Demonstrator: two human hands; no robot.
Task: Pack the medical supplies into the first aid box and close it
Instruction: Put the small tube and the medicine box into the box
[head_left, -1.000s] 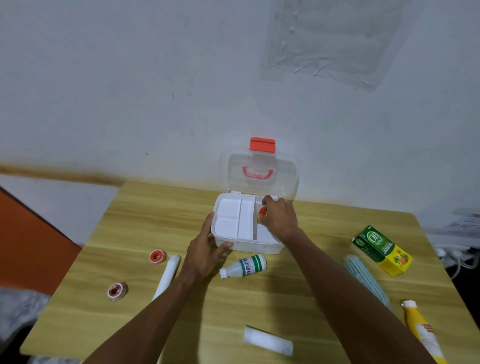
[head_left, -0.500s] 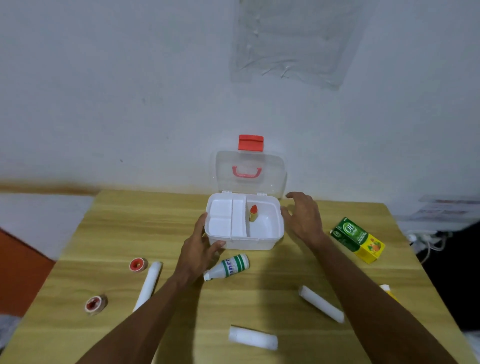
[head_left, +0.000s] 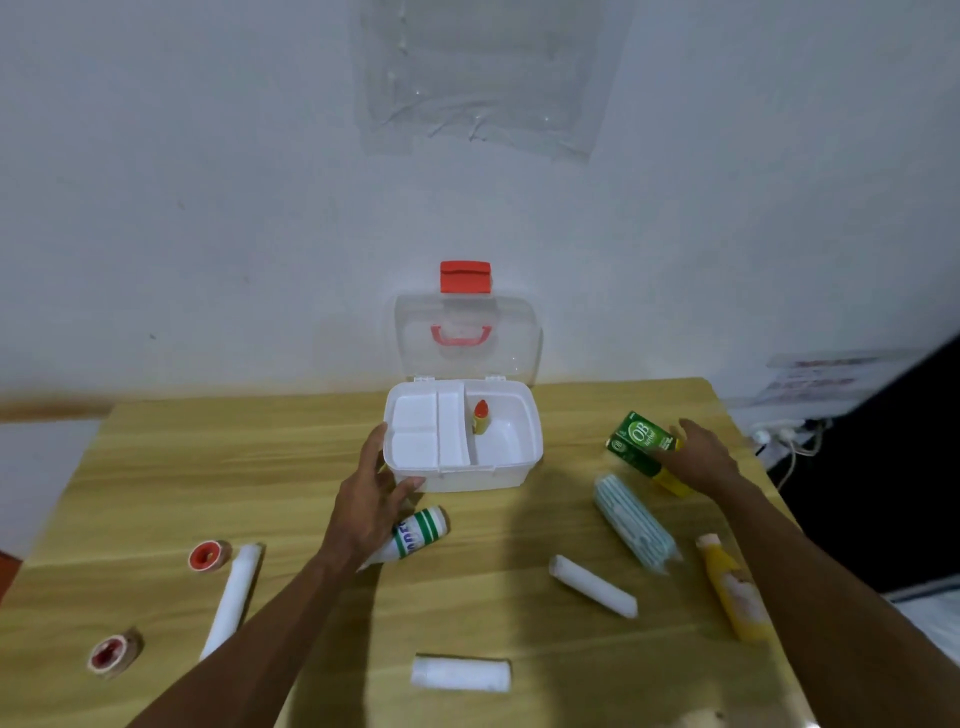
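At your far left a red-cored tape roll (head_left: 111, 654) lies near the front edge of the table (head_left: 208, 467). A second tape roll (head_left: 208, 555) lies farther in, with a long gauze roll (head_left: 234, 597) just beside it. Your left hand (head_left: 371, 493) clasps the front left corner of the first aid box (head_left: 462, 475), fingers along its left wall and thumb on its front. A green-banded bottle (head_left: 423, 530) lies on its side just in front of the box, partly under that wrist. The box stands open at the back middle, its clear lid (head_left: 465, 358) upright against the wall and a red latch (head_left: 465, 276) on top. A small red-capped bottle (head_left: 480, 415) stands in the right compartment. Near the front edge lies a short white roll (head_left: 460, 674), and another white roll (head_left: 592, 584) lies farther right. Beyond it a blue-striped pack (head_left: 634, 525) lies slantwise. Your right hand (head_left: 701, 457) rests on the green carton (head_left: 636, 439) with fingers stretched out, not curled round it. A yellow bottle (head_left: 732, 597) lies beside that forearm. The table is pale wood. Behind it is a white wall (head_left: 208, 208) with a clear plastic sheet (head_left: 478, 78) taped up, and white cables (head_left: 784, 441) hang off to the right.
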